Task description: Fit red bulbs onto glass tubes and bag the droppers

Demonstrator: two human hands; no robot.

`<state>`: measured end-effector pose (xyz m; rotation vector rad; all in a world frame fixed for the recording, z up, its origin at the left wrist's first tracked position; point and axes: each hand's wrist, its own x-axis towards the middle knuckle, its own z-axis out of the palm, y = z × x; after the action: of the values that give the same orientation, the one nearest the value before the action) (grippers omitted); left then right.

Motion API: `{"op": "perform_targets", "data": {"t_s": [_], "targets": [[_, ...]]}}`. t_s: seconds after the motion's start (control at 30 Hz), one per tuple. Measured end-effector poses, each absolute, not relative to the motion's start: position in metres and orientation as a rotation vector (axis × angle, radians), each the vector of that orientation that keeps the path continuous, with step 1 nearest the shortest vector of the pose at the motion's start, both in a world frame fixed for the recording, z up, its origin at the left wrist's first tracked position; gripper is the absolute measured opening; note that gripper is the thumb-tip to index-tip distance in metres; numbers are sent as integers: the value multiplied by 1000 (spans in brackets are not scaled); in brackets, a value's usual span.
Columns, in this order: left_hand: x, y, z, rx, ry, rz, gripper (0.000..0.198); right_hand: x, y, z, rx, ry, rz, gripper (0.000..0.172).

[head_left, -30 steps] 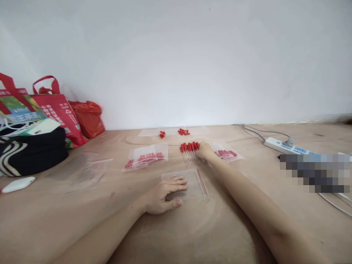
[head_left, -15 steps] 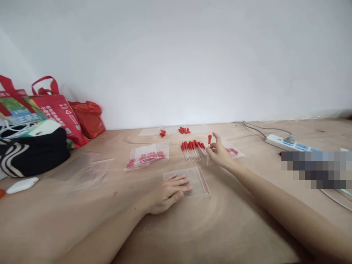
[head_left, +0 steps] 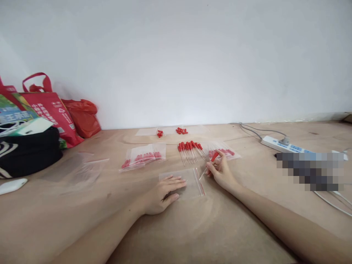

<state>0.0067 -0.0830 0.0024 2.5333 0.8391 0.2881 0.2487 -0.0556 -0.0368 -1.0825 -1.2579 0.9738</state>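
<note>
My left hand [head_left: 166, 192] lies flat with fingers spread on a clear zip-lock bag [head_left: 191, 185], whose red-striped seal faces right. Between the fingers of my right hand [head_left: 221, 170] is a dropper [head_left: 214, 157] with a red rubber bulb and a thin clear tube. It tilts, its tip pointing down-left near the bag's sealed edge. Several more red-bulbed droppers [head_left: 188, 146] lie side by side just beyond the bag. Behind my right hand rests a filled bag of droppers [head_left: 229, 152], partly covered by my fingers.
More filled bags [head_left: 145, 157] lie left of the loose droppers. Loose red bulbs [head_left: 181, 131] sit near the wall. Flat clear bags [head_left: 90, 172], a black pouch [head_left: 30, 152] and red shopping bags [head_left: 52, 110] are at left. A power strip [head_left: 286, 145] with cables stands at right.
My right hand has moved nearer the bag, and the dropper has gone from upright to tilted, its tip now close to the seal. My left hand still rests on the bag.
</note>
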Motion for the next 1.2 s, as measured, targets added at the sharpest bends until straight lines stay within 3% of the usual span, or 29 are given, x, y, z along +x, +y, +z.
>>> {"op": "perform_targets", "data": {"t_s": [0.4,0.73,1.2], "targets": [[7,-83,2,2534,847,317,44,244,-69,-33,-1037,-1159,1102,56],[9,-86,2,2656,830,275,41,245,-68,-31,-1014,-965,1131,58],[12,-90,3,2596,930,322,43,245,-81,-21,-958,-1399,1422,37]]}}
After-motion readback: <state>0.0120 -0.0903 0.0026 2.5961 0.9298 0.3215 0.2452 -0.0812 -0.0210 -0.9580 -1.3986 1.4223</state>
